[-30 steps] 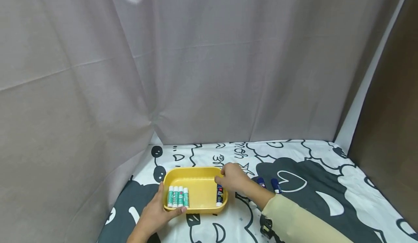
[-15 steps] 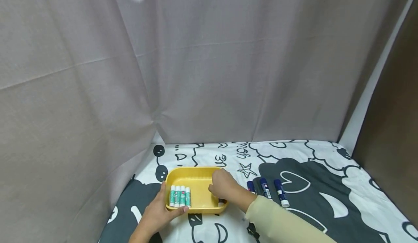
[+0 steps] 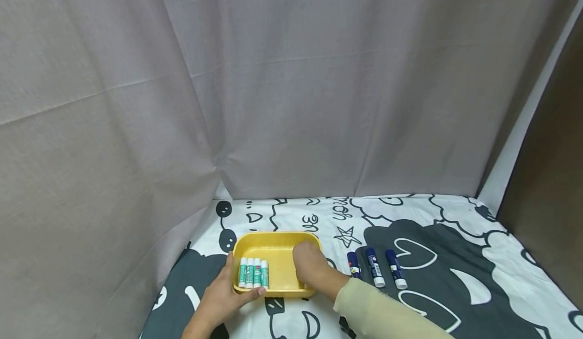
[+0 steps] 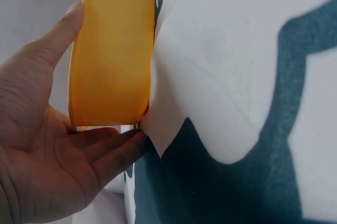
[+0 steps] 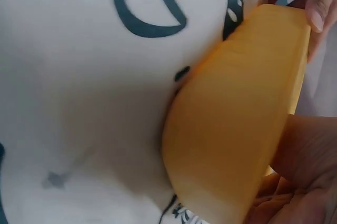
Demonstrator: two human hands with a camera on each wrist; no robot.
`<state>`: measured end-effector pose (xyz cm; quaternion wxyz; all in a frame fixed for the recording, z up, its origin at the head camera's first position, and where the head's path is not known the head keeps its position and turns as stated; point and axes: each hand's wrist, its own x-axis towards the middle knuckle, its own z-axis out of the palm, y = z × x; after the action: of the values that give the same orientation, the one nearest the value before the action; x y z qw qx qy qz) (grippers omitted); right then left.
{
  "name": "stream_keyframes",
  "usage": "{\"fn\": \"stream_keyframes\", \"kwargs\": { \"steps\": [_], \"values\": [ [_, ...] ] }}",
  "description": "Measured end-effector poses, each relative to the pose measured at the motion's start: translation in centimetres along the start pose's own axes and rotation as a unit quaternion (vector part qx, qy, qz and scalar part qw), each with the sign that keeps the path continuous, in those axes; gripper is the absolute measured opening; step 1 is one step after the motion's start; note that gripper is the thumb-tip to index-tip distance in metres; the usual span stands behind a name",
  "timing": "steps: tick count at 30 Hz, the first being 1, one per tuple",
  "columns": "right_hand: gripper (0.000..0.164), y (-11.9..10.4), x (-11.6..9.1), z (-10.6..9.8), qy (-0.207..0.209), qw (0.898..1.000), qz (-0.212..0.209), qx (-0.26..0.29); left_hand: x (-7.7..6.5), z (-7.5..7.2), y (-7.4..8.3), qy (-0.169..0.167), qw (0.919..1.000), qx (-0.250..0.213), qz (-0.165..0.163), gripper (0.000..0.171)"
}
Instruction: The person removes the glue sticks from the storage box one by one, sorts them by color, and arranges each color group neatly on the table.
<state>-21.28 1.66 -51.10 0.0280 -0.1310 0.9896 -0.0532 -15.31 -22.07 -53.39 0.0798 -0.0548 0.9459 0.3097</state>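
A yellow tray (image 3: 280,250) sits on the patterned cloth. My left hand (image 3: 219,294) holds its near left corner, thumb on the front rim and fingers along the left side; the left wrist view shows this hand (image 4: 58,145) around the tray's wall. Several green-and-white glue sticks (image 3: 257,273) stand in a row in the tray's left part. My right hand (image 3: 313,265) reaches down inside the tray's right end, its fingertips hidden. In the right wrist view the tray wall (image 5: 226,113) covers part of this hand (image 5: 300,176). I cannot tell what its fingers hold.
Three dark blue glue sticks lie on the cloth to the right of the tray: one nearest the right wrist (image 3: 353,264), a middle one (image 3: 375,268) and an outer one (image 3: 396,269). A grey curtain (image 3: 291,101) hangs behind; a brown panel (image 3: 546,187) stands at right.
The right hand has moved from the tray's right rim down into its right end, covering the dark blue glue stick seen there earlier. The left hand keeps its hold on the tray.
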Motion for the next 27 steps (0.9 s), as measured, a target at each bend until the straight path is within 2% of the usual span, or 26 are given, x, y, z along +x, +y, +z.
{"fn": "stream_keyframes", "kwargs": {
  "steps": [3,8,13,15,19,24,27],
  "values": [
    [0.024,0.2,0.0,0.4,-0.005,1.0,0.007,0.016,0.0,0.0,0.0,0.003,1.0,-0.001,0.006,0.149],
    [0.025,0.5,-0.3,-0.4,-0.01,0.995,0.002,0.098,-0.2,-0.1,0.0,0.005,0.9998,-0.001,0.017,0.147],
    [0.035,1.2,-0.5,-1.2,-0.003,0.988,-0.01,0.155,-0.2,-0.1,0.0,0.0,1.0,-0.004,0.006,0.148],
    [0.032,1.4,-0.6,-1.6,0.0,0.985,-0.005,0.171,-0.1,0.0,0.1,-0.004,1.0,-0.004,-0.001,0.15],
    [0.02,1.9,-0.9,-2.7,-0.01,0.98,0.031,0.197,-0.1,-0.1,0.2,-0.01,0.9999,-0.001,-0.009,0.152],
    [0.048,2.5,-1.7,-4.0,-0.009,0.974,0.065,0.215,-0.2,-0.1,0.1,-0.006,1.0,0.0,-0.002,0.151],
    [0.058,3.1,-2.4,-4.5,-0.006,0.97,0.071,0.232,-0.3,-0.1,0.1,-0.006,1.0,-0.002,0.0,0.15]
  ]
}}
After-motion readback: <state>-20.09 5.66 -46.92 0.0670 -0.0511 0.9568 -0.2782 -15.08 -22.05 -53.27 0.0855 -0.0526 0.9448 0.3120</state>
